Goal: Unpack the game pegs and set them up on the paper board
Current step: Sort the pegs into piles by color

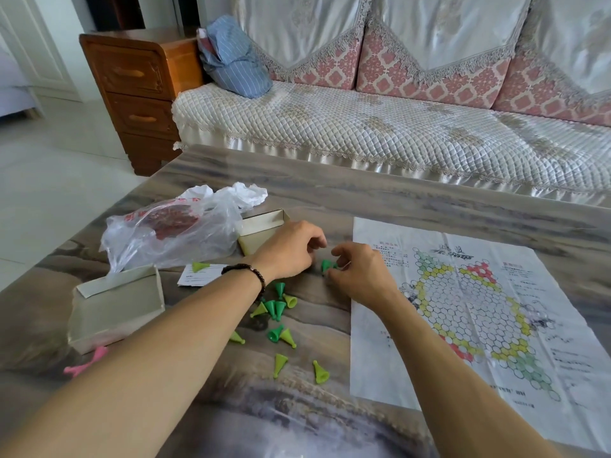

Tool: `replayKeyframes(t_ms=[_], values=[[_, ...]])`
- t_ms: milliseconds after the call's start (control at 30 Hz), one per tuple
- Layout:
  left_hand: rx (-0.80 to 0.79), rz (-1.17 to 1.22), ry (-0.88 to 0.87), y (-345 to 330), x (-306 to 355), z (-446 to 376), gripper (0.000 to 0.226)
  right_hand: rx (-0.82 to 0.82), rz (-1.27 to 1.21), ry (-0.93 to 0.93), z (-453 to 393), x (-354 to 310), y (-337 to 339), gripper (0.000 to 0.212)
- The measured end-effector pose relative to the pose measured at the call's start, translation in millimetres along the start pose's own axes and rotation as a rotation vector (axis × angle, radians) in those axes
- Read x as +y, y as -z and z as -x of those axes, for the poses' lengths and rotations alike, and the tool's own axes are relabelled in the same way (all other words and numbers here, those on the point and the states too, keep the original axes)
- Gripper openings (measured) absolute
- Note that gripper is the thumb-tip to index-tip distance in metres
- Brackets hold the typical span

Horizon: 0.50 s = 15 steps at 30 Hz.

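- The left hand (291,247) and right hand (358,274) meet near the middle of the tabletop (330,190), just off the paper board's 9 o'clock edge; both have their fingers curled inward
- Between them sit a few dark green pegs (327,266); the right hand's fingertips pinch at them, while the left hand's fingers are bent close beside them, and whether they actually grip a peg cannot be told
- The paper board (479,305) lies flat at 3 o'clock from the hands; it is creased from folding and printed with a honeycomb of white cells ringed in yellow, red and green; no peg stands on it
- Loose pegs (277,309), dark green and lime, lie scattered on the tabletop at 6 o'clock from the hands, most tipped on their sides; one lime peg (200,266) rests on a small printed slip (201,275) at 9 o'clock
- A pink peg (87,361) lies at 8 o'clock beside the box lid (115,305), partly hidden by the left forearm
- The open box tray (261,231) sits at 11 o'clock, behind the left hand; a crumpled clear plastic bag (172,229) with red print lies against it
- A dark beaded bracelet (248,271) circles the left wrist
- A sofa (380,133) runs along 12 o'clock beyond the tabletop
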State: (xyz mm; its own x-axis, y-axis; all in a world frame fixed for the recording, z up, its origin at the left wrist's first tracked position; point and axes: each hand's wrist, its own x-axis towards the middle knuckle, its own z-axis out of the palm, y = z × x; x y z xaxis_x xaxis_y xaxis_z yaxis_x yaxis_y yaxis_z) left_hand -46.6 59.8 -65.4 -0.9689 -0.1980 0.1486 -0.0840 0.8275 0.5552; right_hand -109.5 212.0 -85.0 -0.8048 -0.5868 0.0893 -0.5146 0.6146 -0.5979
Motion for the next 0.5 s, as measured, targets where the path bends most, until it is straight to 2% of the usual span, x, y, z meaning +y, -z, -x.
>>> replayKeyframes(t_ms=[100, 200, 300, 367, 500], values=[[0.039, 0.022, -0.003, 17.4, -1.4, 13.9, 0.027, 0.068, 0.04, 0.026, 11.7, -3.5, 4.2, 0.036], [0.024, -0.002, 0.008, 34.4, -5.0, 36.3, 0.025, 0.086, 0.044, 0.056, 30.1, -14.4, 8.5, 0.021], [-0.19, -0.02, 0.051, 44.2, -6.9, 58.2, 0.042, -0.048, -0.005, 0.131, 52.0, -31.0, 5.7, 0.012], [-0.321, -0.023, 0.078, 45.8, -10.9, 67.1, 0.045, -0.164, 0.001, 0.192, 64.7, -41.2, 0.6, 0.011], [-0.362, -0.065, 0.065, 45.7, -19.1, 76.8, 0.041, -0.227, 0.031, 0.217, 75.8, -52.2, -9.8, 0.013]])
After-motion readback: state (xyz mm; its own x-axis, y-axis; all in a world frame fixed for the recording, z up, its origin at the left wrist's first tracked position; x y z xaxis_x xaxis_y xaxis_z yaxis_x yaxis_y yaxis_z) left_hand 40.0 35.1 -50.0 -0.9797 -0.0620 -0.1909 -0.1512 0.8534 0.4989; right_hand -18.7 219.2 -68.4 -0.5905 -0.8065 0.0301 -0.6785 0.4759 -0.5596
